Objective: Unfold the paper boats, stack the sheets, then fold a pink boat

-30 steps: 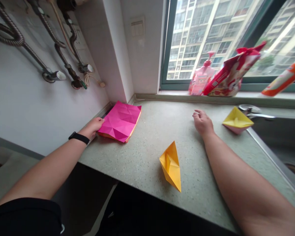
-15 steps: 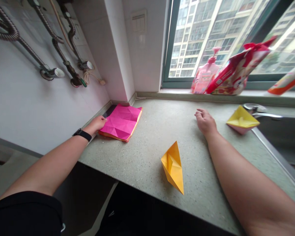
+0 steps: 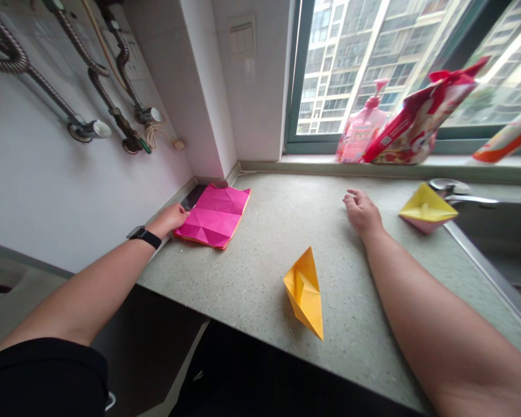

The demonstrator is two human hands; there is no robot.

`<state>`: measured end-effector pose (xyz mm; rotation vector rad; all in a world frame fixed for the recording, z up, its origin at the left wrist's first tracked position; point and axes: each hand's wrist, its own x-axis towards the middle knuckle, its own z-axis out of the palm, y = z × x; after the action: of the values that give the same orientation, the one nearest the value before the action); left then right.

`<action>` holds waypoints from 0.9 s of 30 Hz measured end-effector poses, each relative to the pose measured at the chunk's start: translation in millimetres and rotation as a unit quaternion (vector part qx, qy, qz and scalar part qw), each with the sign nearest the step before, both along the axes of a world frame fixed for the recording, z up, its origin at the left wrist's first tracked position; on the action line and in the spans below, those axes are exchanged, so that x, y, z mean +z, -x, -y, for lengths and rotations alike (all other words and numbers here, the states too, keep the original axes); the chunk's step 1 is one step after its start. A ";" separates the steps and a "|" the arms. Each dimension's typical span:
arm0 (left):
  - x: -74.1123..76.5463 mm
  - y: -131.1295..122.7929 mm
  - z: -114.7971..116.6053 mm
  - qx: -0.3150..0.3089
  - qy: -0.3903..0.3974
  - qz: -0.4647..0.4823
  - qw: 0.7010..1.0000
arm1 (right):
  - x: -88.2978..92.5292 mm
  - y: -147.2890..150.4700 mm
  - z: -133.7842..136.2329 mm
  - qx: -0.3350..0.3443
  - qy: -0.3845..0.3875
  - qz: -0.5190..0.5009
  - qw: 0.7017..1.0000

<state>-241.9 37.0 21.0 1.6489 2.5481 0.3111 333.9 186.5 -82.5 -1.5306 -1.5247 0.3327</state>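
A speckled grey-green stone counter (image 3: pixel 243 295) is met at its right end by a stainless steel sink (image 3: pixel 503 249), and a chrome faucet (image 3: pixel 449 188) is mounted at the sink's rim. On the windowsill (image 3: pixel 312 160), a pink pump bottle (image 3: pixel 362 136) is stood upright, with a red printed pouch (image 3: pixel 417 124) leaning against it; an orange-and-white bottle (image 3: pixel 510 136) is tilted at the right edge. Braided metal hoses (image 3: pixel 8 55) are fixed to the white wall (image 3: pixel 69 179), a switch plate (image 3: pixel 242 35) is set above the counter, and apartment towers (image 3: pixel 364 58) are seen through the window.
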 end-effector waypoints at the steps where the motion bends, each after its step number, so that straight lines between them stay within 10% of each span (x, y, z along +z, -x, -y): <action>1: 1.6 -2.8 2.3 -0.003 -0.017 -0.040 0.999 | 1.2 0.5 0.7 -0.005 0.001 0.004 1.000; 6: -0.2 -32.8 5.0 -0.109 -0.121 -0.144 0.976 | 6.7 2.8 5.6 -0.029 -0.012 0.009 0.999; 11: -15.1 -77.2 -15.0 -0.258 -0.035 -0.090 0.961 | 9.5 3.0 9.0 -0.029 -0.005 0.001 1.000; 16: -21.6 -96.4 -36.1 -0.268 0.088 -0.086 0.956 | 10.9 3.3 10.8 -0.030 -0.001 -0.002 1.000; 27: -43.4 -91.8 -36.5 -0.273 0.096 -0.082 0.954 | 17.8 5.4 17.7 -0.026 0.022 -0.021 0.999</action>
<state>-150.1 73.4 -22.4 2.2683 2.0088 -0.1196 328.5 168.8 -64.6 -1.5857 -1.4508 0.3693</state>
